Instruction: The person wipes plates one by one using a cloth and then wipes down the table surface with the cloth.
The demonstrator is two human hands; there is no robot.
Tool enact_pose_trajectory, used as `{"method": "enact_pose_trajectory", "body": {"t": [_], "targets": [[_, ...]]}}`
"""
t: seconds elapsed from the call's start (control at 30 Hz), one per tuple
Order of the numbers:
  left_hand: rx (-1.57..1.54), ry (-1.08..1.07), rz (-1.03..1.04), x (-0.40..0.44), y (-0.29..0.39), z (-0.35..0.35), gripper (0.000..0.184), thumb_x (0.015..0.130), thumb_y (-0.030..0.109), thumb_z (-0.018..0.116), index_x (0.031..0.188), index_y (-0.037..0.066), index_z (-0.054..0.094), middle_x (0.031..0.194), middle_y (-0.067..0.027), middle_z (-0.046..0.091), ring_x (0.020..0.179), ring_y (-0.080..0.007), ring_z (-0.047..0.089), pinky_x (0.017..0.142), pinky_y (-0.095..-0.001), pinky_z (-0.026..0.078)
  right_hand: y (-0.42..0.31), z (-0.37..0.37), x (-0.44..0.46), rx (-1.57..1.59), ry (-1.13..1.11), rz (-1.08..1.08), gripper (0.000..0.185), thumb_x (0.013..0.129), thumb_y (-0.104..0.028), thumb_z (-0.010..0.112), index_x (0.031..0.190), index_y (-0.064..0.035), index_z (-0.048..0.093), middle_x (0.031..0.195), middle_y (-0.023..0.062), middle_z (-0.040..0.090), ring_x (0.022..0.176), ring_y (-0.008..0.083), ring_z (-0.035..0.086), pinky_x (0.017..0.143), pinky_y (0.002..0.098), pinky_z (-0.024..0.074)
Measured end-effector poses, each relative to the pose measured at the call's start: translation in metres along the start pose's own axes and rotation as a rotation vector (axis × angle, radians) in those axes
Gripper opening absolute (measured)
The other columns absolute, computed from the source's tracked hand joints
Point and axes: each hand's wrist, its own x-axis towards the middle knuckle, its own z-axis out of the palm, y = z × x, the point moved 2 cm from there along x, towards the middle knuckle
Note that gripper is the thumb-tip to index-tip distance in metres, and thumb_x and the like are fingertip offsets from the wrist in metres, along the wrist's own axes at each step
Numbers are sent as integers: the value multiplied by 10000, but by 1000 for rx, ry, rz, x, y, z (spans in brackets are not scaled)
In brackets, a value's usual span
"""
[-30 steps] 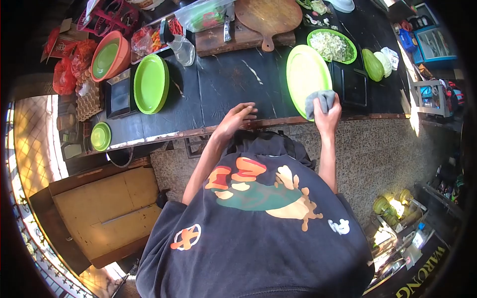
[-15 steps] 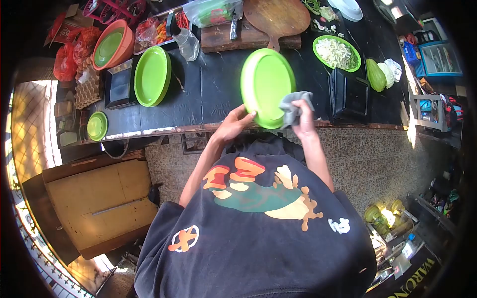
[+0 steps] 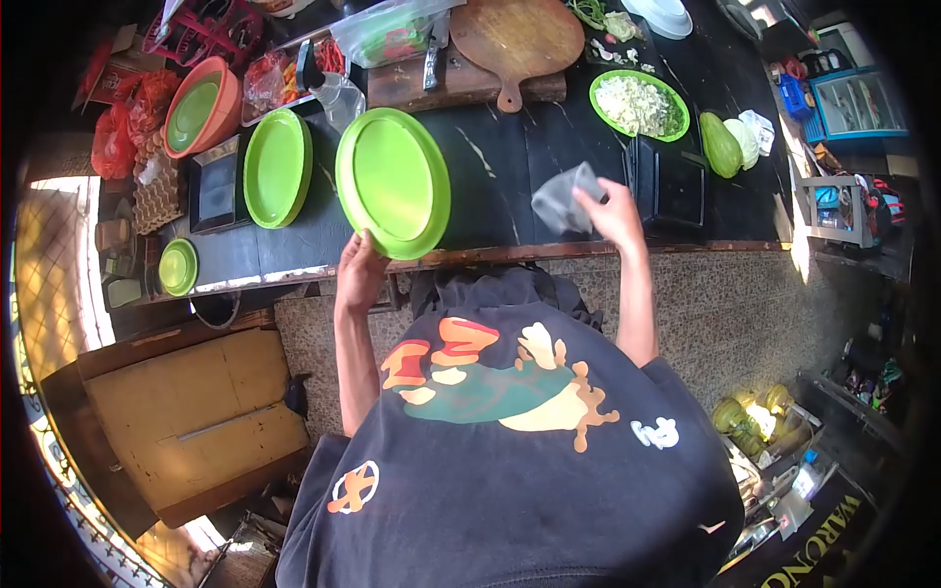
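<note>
A green oval plate [image 3: 394,181] is tilted up over the near side of the black table, its underside towards me. My left hand [image 3: 361,267] grips its lower edge, thumb on the near face. Further right, my right hand [image 3: 612,211] pinches a grey cloth [image 3: 569,200] that hangs apart from the plate. Left of the held plate lie several stacked green oval plates [image 3: 276,169]. To the right of the cloth are black rectangular trays [image 3: 670,186].
Behind stand a wooden board [image 3: 518,39], a knife [image 3: 431,67] and a spray bottle [image 3: 339,98]. At right are a plate of chopped white and green food [image 3: 637,104] and a long green vegetable [image 3: 720,145]. An orange basin [image 3: 224,110] and small green plates [image 3: 178,268] are left.
My left hand has carried the plate leftward, towards the stacked plates. The cloth in my right hand has come away from the plate's edge and now hangs apart from it.
</note>
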Motion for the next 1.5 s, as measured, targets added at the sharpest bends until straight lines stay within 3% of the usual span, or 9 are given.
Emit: {"method": "enact_pose_trajectory", "body": {"t": [0.07,0.2,0.3,0.47,0.6,0.7,0.87,1.1,1.5], "targets": [[71,27,19,-1,9,-7,420,1176,312,453,1504,63,536,1508,-81,629,1376,-214,601,1217,-465,420,-13,-6,-5,-871,120,-99,358,940,-276,831,1201,-38,775,1024,71,793,930,153,758,812,332,607],[-66,57,88,-3,17,-3,467,1172,298,472,1539,12,510,1546,-97,590,1438,-214,542,1240,-430,388,-3,-18,-15,371,93,-69,274,939,-188,801,1169,-41,777,1036,45,785,951,139,742,836,323,583],[-53,161,77,2,9,-3,509,1183,323,429,1567,-8,471,1586,-107,549,1471,-220,506,1266,-415,355,1,-17,-4,-712,174,-119,290,919,-203,782,1150,-28,781,1029,22,767,953,154,729,830,307,559],[-101,246,60,5,6,1,530,1192,369,372,1583,18,445,1590,-113,545,1462,-227,520,1259,-431,386,23,-7,-2,380,206,122,355,903,-313,798,1134,-44,782,1066,51,761,996,161,743,842,323,586],[-119,238,94,3,10,-3,535,1193,387,357,1559,14,468,1573,-119,559,1421,-230,568,1223,-434,445,15,-13,4,-784,130,-142,323,899,-306,780,1085,-43,773,1068,55,744,991,157,731,838,349,572],[-106,301,111,1,14,-5,553,1191,401,359,1553,-2,470,1576,-137,552,1421,-241,567,1221,-443,443,22,-19,20,435,217,8,300,913,-289,757,1104,-57,752,1006,19,728,908,156,697,790,353,552],[-116,358,114,0,11,-12,611,1185,460,331,1590,13,434,1591,-146,535,1438,-283,554,1228,-467,426,1,-11,37,-825,-65,-79,468,816,-297,821,1171,-18,697,1084,206,774,1077,361,759,923,420,587],[-231,516,97,-30,23,-4,600,1180,470,343,1562,26,477,1560,-150,571,1400,-291,590,1201,-476,466,-30,-2,67,-917,645,-652,413,809,-206,858,1101,-14,638,1053,208,707,980,445,681,885,520,541],[-279,813,179,-126,-7,-24,598,1178,454,378,1588,26,454,1585,-133,547,1429,-272,558,1229,-463,426,46,100,89,-848,131,-836,589,855,-22,746,1432,-68,634,1514,171,625,1474,360,527,1262,516,367]]}}
